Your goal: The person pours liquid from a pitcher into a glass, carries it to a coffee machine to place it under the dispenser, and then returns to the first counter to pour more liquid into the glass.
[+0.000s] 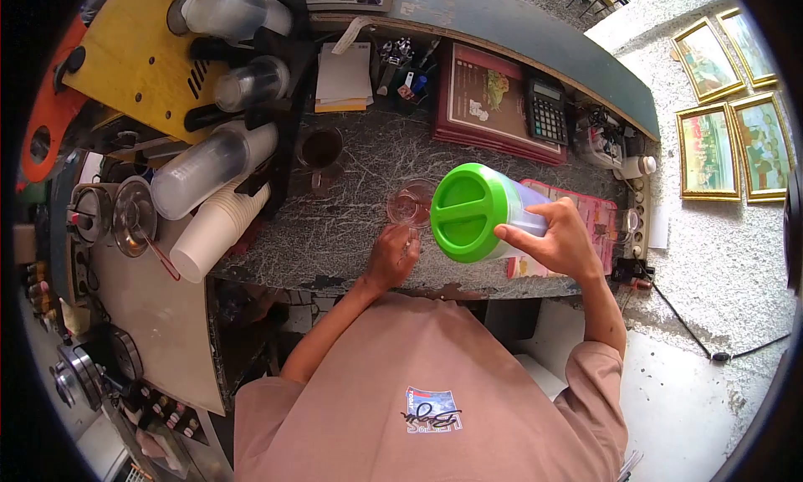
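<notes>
My right hand (552, 238) is wrapped round a clear plastic pitcher (512, 199) with a bright green lid (465, 212). The pitcher is tilted to the left, its lid end close to a clear glass mug (410, 204) on the counter. My left hand (391, 258) is closed at the near side of that mug, where its fingers hide any handle. A second glass mug (321, 150), holding dark liquid, stands further back to the left, with its handle towards me.
Stacked paper cups (219, 231) and plastic cups (205, 172) lie at the left. Dark red menus (493, 101) with a calculator (547, 110) on top are at the back. A pink patterned cloth (590, 218) lies on the dark scratched counter (284, 256), near a power strip (637, 202).
</notes>
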### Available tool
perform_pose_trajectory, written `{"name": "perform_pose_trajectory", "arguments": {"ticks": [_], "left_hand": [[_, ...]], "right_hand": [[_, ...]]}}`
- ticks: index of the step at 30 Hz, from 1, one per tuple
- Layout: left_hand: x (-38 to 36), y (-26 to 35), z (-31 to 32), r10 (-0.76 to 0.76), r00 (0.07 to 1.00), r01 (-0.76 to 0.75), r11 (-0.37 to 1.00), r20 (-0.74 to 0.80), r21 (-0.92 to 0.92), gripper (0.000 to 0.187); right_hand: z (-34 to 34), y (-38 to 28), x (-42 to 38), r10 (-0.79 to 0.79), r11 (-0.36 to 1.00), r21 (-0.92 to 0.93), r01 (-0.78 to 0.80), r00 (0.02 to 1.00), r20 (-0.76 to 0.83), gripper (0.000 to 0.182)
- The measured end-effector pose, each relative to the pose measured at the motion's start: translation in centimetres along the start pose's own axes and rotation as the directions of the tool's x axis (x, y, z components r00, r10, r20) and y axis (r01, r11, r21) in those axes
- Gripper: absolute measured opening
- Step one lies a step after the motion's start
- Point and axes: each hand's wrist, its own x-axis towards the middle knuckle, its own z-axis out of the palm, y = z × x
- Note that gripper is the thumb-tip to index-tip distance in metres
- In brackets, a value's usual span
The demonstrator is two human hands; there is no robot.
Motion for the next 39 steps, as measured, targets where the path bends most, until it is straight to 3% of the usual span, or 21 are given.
{"name": "perform_pose_trajectory", "arguments": {"ticks": [10,20,22,39], "left_hand": [[0.2,0.2,-0.2,-0.011,0.999,0.01,1.0,0.036,0.027,0.019],[0.3,0.5,-0.4,-0.046,0.997,0.045,0.999,0.055,0.019,0.019],[0.3,0.3,-0.1,0.005,1.0,-0.005,1.0,0.001,0.002,0.018],[0.2,0.1,0.0,0.027,1.0,-0.027,0.999,-0.007,0.02,0.016]], "right_hand": [[-0.5,-0.7,0.4,0.031,0.994,-0.11,-0.024,0.998,0.055,0.038],[-0.7,-1.0,0.6,0.057,0.995,-0.092,-0.049,0.994,0.088,0.038],[-0.7,-1.3,0.7,0.041,0.995,-0.095,-0.032,0.995,0.089,0.038],[-0.6,-1.5,0.7,0.018,0.989,-0.147,-0.007,0.997,0.078,0.044]]}}
